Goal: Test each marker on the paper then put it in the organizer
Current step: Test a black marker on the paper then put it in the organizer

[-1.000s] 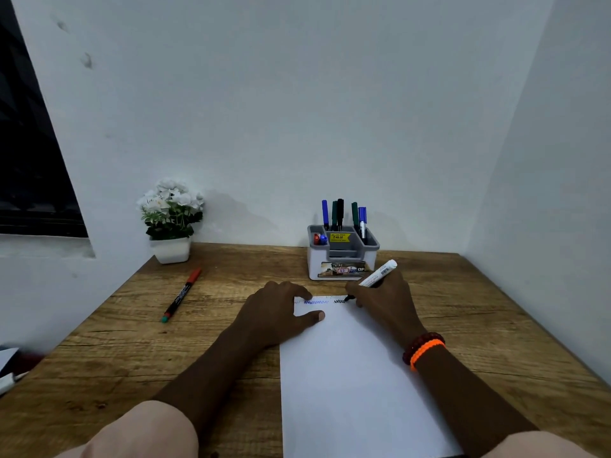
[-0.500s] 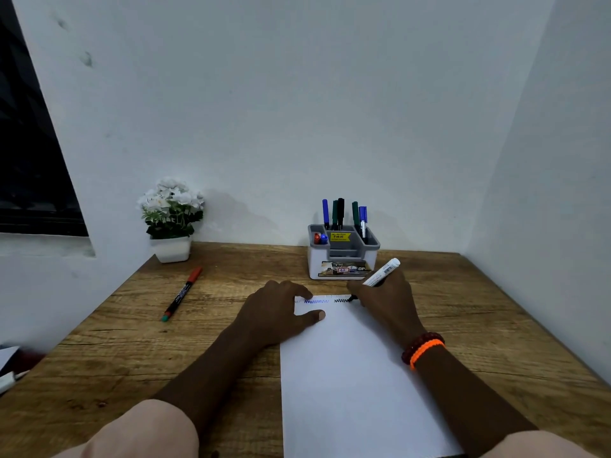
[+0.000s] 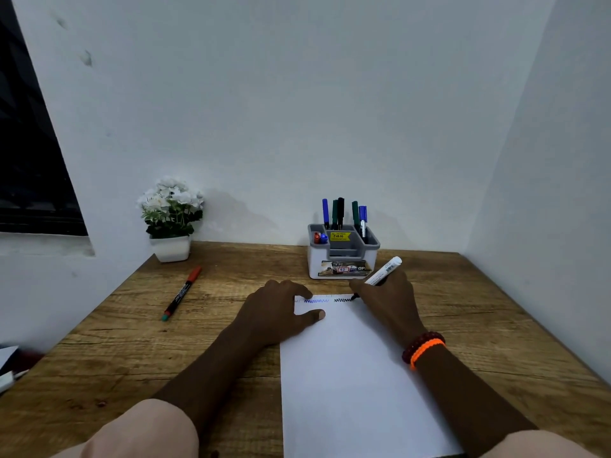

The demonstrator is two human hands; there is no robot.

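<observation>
Your right hand (image 3: 388,300) pinched a white-barrelled marker (image 3: 383,271) in a writing grip, fingers curled round the lower barrel, with the dark tip down at the far right corner of the white paper (image 3: 357,375) and the barrel slanting up and away to the right. The tip sat at the right end of a black zigzag line (image 3: 342,299) along the sheet's far edge; just left of that line ran a blue zigzag (image 3: 316,301). Your left hand (image 3: 281,314) lay palm down on the far left corner of the sheet, fingers loosely bent and spread, thumb stretched out flat on the paper, gripping nothing. The paper lay lengthwise on the wooden table (image 3: 132,352), running from near your body toward the organizer (image 3: 342,259), which stood just beyond the sheet's far edge, close to the wall. The organizer was white with a grey top, and it held several capped markers upright in its rear compartments: blue, dark green and black ones, plus a red and a blue cap showing low in the left compartment. A red-capped marker (image 3: 181,294) lay on the table well to the left of your hands, apart from everything, its cap pointing away toward a white potted plant (image 3: 170,216) by the wall. You wore an orange band and dark red beads (image 3: 423,348) on your right wrist.
</observation>
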